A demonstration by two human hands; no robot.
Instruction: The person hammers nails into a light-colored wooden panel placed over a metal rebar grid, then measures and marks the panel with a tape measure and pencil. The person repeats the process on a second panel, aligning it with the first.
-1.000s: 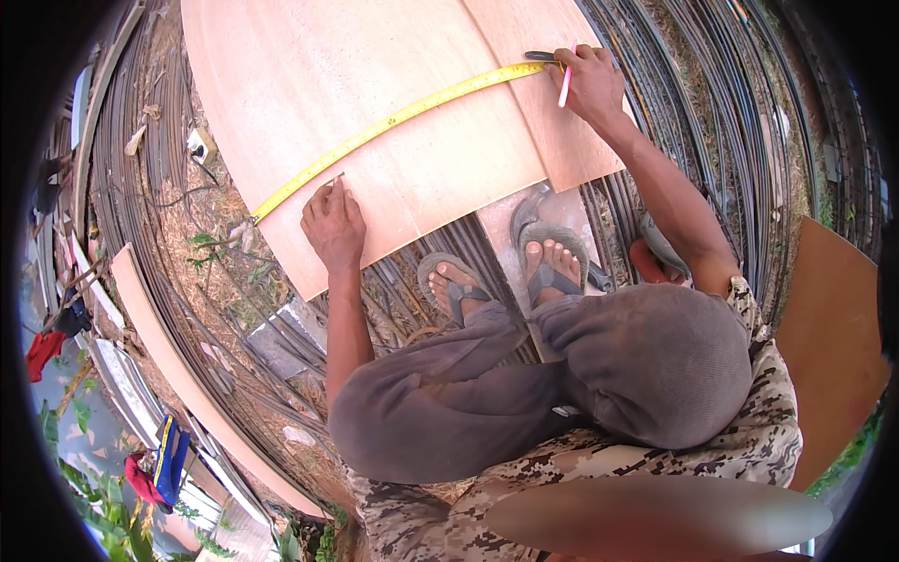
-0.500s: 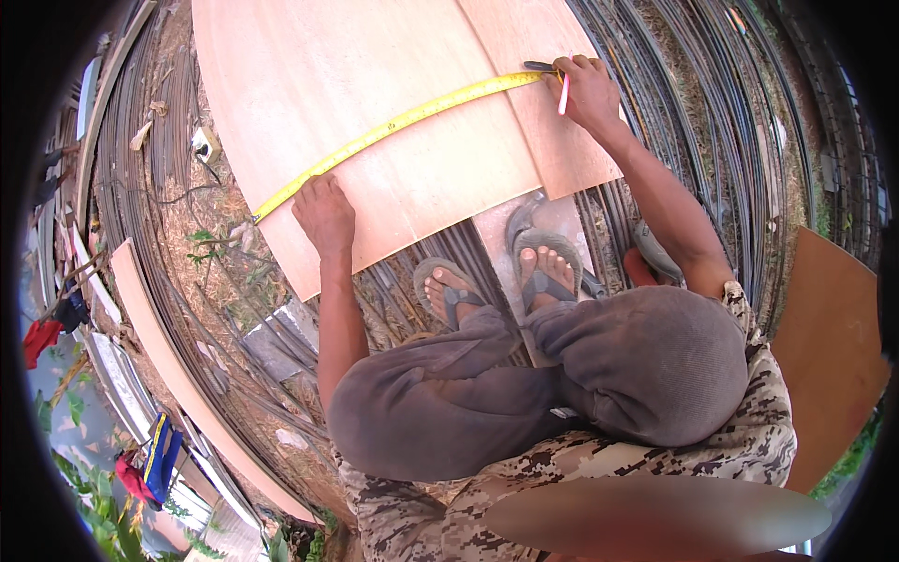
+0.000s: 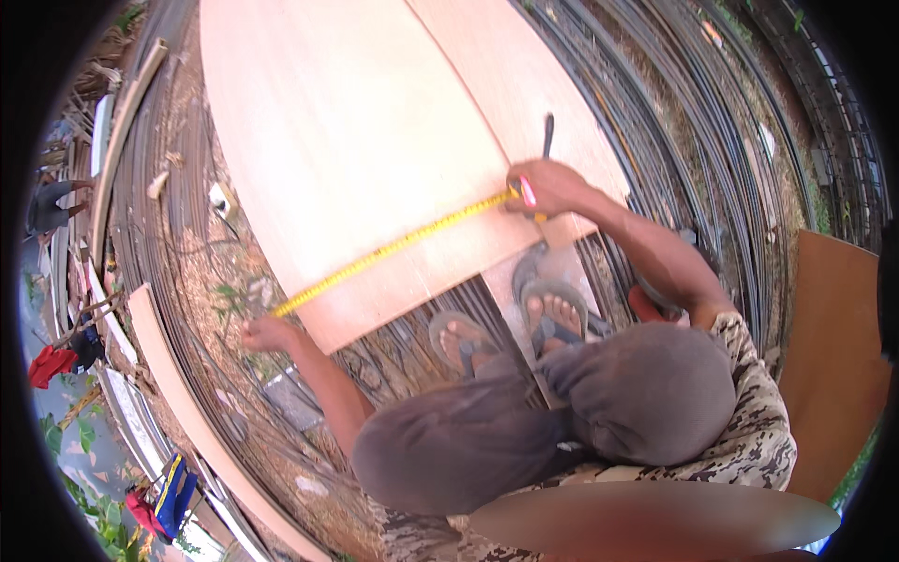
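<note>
A large pale plywood sheet (image 3: 346,122) lies before my feet, with a narrower plywood strip (image 3: 506,70) along its right side. A yellow tape measure blade (image 3: 393,246) stretches across the sheet near its front edge. My right hand (image 3: 548,187) is closed at the tape's right end. A small pink-and-white stick (image 3: 527,191) shows between its fingers, and a dark slim tool (image 3: 548,136) juts out past them. Just off the sheet's left edge is my left hand (image 3: 269,334), its fingers curled beside the tape's left end. Blur hides whether they grip it.
Long dark metal rods (image 3: 674,131) cover the ground on both sides and run under the plywood. My sandalled feet (image 3: 554,314) stand at the front edge. A brown board (image 3: 829,365) leans at the right. Far left, another person's legs (image 3: 61,206) show near stacked timber.
The tape has moved nearer to me along the sheet. My right hand has come nearer and left; my left hand has gone from on the sheet to beyond its left edge.
</note>
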